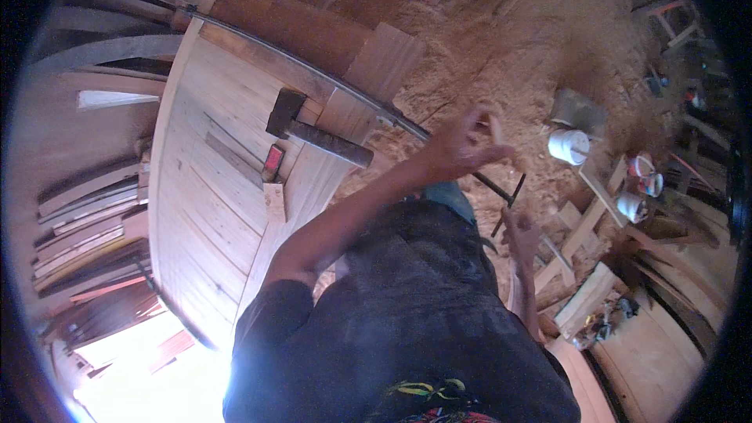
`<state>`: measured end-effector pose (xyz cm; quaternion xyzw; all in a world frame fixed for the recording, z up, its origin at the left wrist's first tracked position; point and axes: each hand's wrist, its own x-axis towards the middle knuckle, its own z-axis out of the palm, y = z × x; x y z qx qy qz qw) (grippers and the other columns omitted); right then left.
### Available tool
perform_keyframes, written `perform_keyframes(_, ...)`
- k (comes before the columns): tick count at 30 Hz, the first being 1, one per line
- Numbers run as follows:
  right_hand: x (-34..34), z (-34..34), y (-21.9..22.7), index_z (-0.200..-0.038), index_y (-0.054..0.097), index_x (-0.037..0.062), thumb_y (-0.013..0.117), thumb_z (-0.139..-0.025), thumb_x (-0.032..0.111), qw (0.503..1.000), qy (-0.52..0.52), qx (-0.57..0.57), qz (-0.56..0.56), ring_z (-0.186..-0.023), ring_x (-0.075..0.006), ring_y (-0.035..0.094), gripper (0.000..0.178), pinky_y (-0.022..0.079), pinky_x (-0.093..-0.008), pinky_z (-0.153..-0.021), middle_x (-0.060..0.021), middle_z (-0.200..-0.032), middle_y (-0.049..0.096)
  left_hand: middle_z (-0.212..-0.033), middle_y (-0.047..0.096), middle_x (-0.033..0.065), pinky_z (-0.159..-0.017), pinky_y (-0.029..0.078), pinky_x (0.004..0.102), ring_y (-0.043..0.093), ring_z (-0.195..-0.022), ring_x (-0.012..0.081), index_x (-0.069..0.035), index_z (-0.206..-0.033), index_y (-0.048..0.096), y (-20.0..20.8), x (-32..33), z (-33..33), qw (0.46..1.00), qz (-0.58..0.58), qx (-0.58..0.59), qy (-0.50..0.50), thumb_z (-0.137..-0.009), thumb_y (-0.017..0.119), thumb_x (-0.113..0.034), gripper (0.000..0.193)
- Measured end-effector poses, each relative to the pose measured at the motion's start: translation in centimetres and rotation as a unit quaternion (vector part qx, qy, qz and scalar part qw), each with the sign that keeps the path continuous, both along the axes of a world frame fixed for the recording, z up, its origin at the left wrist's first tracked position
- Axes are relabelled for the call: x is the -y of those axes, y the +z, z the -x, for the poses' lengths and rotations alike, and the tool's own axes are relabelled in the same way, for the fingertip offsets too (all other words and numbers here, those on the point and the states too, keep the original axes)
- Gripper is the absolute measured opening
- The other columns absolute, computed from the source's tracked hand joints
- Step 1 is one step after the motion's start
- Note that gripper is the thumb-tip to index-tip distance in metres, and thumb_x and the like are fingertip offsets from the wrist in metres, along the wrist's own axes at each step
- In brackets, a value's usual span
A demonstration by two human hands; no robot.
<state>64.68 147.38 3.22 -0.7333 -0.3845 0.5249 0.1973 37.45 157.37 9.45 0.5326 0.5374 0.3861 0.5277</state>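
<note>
A long metal bar clamp [313, 72] runs slantwise across a panel of pale boards [207, 164], and its screw end reaches out past the panel toward my body. My left hand [468, 145] is raised over the screw end, fingers curved and apart, slightly blurred, with nothing visible in it. Close beside the clamp's T-shaped handle [517, 188] is my right hand [523, 236], its fingers loosely bent and apart; whether the fingertips touch the handle is hard to see. A hammer [329, 141] with a dark block head and thick handle lies on the panel.
Near the hammer lie a small red-faced object [272, 163] and a wood offcut [275, 204]. Sawdust [486, 55] covers the floor ahead. At the right stand white buckets [568, 146] among scrap boards [603, 196]. Stacked planks [86, 227] line the left.
</note>
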Motion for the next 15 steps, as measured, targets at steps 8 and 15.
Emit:
perform_keyframes(8, -0.8, 4.1, -5.9, -0.107, 0.061, 0.0002, 0.068, -0.096, 0.022, 0.982, -0.073, -0.173, -0.017, -0.067, -0.0161, 0.063, 0.025, 0.052, -0.031, -0.055, -0.0062, -0.085, 0.065, -0.099, 0.064, 0.0142, -0.069, 0.055, 0.0342, 0.066, -0.086, 0.022, -0.002, -0.118, 0.058, -9.6, -2.1, -13.8, 0.936, 0.342, 0.08, -0.038, -0.09, 0.07, -0.063, 0.068)
perform_keyframes(15, -0.2, 3.3, -6.0, -0.098, 0.07, 0.0014, 0.068, -0.093, 0.024, 0.976, -0.003, -0.18, 0.124, -0.067, -0.0198, 0.065, 0.024, 0.051, -0.0375, -0.061, -0.0098, -0.082, 0.069, -0.08, 0.058, 0.0046, -0.059, 0.051, 0.0325, 0.059, -0.065, 0.0157, -0.008, -0.11, 0.06, -9.8, -1.8, -14.7, 0.896, 0.39, 0.211, -0.019, -0.098, 0.061, -0.058, 0.052)
